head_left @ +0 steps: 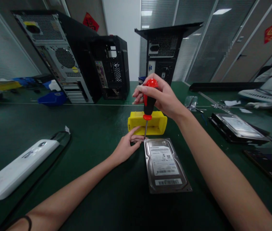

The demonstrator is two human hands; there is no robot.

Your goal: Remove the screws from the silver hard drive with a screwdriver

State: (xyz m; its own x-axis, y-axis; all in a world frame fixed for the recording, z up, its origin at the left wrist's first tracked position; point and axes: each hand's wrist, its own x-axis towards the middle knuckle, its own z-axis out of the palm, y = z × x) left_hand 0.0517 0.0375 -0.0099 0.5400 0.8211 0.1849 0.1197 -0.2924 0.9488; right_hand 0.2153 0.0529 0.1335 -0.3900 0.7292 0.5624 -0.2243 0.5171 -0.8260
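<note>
Right now my right hand (160,93) pinches the near-upright screwdriver (148,102) by its handle, its tip at the far left corner of the hard drive (166,163). The drive lies toward the tabletop's (90,195) near edge, long axis running away from me; my left hand (127,144), fingers loosely spread, is nearer that corner.

Green bench (90,128) is pretty loaded: PC cases (80,51) parked toward far edge, yellow bin (159,124) and hard drive (166,163) plonked nearer.
</note>
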